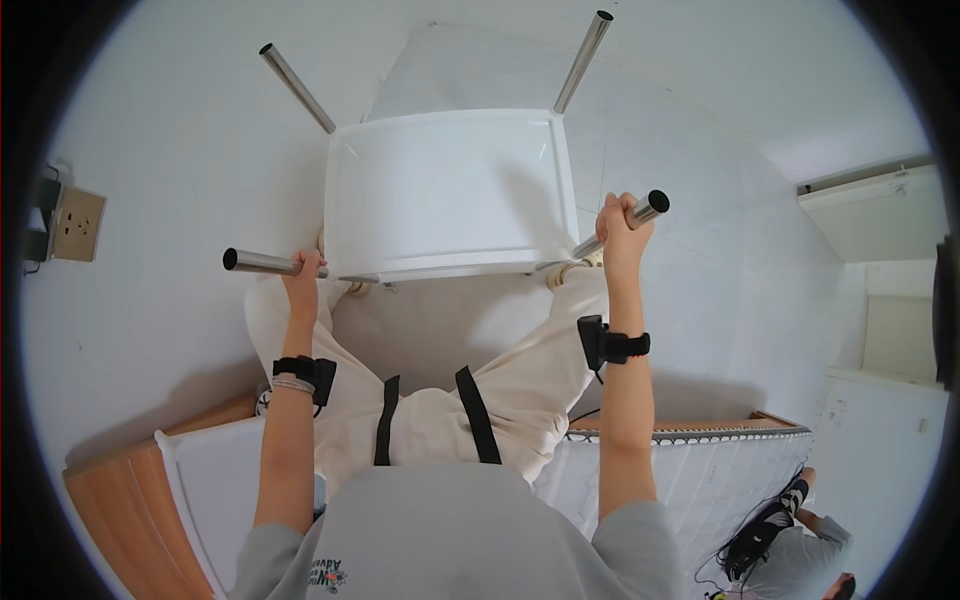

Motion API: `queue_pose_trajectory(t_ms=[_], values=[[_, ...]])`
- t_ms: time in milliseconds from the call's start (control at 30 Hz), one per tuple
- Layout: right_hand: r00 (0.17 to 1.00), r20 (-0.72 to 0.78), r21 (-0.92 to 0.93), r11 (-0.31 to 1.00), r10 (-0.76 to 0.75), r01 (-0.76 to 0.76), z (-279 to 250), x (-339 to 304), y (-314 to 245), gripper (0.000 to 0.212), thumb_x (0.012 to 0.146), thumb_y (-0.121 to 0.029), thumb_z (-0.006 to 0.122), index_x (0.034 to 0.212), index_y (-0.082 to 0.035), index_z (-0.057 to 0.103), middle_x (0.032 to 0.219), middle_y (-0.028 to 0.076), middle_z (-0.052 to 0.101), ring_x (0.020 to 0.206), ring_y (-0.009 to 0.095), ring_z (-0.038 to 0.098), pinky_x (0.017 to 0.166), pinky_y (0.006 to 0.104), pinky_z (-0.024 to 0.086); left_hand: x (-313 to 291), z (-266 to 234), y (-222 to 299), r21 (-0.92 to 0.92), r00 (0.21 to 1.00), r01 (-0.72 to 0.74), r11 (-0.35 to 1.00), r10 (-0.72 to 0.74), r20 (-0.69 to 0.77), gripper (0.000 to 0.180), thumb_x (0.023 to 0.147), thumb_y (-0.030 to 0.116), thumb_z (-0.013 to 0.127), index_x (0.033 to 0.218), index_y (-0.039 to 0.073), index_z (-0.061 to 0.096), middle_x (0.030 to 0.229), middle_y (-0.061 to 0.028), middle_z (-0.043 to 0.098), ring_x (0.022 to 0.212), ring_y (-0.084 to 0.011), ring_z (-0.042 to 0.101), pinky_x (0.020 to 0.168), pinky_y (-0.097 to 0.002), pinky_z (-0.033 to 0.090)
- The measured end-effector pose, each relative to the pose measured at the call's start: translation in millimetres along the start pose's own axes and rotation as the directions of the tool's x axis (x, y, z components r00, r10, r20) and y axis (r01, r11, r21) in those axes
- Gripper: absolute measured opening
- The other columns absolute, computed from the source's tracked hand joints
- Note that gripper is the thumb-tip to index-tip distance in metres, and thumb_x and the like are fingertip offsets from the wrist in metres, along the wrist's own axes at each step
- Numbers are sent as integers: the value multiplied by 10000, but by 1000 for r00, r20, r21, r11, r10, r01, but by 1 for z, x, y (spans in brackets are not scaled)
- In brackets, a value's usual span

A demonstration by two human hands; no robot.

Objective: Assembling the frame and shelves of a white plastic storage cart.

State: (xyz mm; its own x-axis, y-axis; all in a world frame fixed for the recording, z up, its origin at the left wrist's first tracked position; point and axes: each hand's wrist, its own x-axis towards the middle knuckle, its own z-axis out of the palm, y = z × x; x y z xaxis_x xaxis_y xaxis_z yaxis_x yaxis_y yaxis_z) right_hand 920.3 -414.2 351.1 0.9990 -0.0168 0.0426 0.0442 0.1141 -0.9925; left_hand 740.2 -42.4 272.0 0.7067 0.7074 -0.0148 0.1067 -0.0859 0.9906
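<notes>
In front of my knees is a white plastic tray (450, 190), its raised rim facing up, with shiny metal tube posts rising from its corners. My left hand (305, 275) is wrapped round the near left metal tube (255, 262). On the other side, my right hand (625, 232) grips the near right metal tube (648, 208), whose dark hollow end points outward. The far left tube (297, 87) and the far right tube (584, 62) stand untouched. A black strapped device sits on each of my wrists.
A low surface with a patterned white cover (670, 490) is behind me on the right, and another white panel with a wooden edge (215, 485) is on the left. A wall socket (78, 225) is at far left. Another person (800, 555) is at lower right, beside black cables.
</notes>
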Motion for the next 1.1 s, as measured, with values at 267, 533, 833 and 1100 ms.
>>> queue_pose_trajectory(t_ms=[267,533,833,1100], values=[[863,-465,-213,971,-197,107,19,-7,10,256,781,-84,545,577,-31,399,493,-16,381,453,68,343,437,237,298,3,4,-1,-17,1000,18,1000,-17,19,211,741,61,531,552,51,439,554,36,382,534,-56,338,524,-216,286],[991,136,-237,970,-22,54,-15,3,18,242,727,-121,609,583,-36,434,475,0,403,455,82,386,463,227,325,1,-6,-10,-45,999,-15,999,14,-35,195,756,79,531,578,60,453,572,21,441,567,-56,424,544,-220,354],[940,-316,-89,990,-129,106,11,-7,33,305,802,-88,496,546,-94,330,437,-21,299,386,69,289,363,222,236,1,2,-17,-66,996,15,998,-21,-85,192,751,126,561,601,34,485,547,18,462,506,-67,426,456,-236,344],[887,-416,-249,963,-199,99,23,-6,37,351,832,-165,495,537,-75,328,450,4,326,417,112,312,414,256,278,4,-3,-39,45,994,20,999,-15,-106,282,715,221,578,571,1,476,466,-43,440,436,-130,412,445,-299,349]])
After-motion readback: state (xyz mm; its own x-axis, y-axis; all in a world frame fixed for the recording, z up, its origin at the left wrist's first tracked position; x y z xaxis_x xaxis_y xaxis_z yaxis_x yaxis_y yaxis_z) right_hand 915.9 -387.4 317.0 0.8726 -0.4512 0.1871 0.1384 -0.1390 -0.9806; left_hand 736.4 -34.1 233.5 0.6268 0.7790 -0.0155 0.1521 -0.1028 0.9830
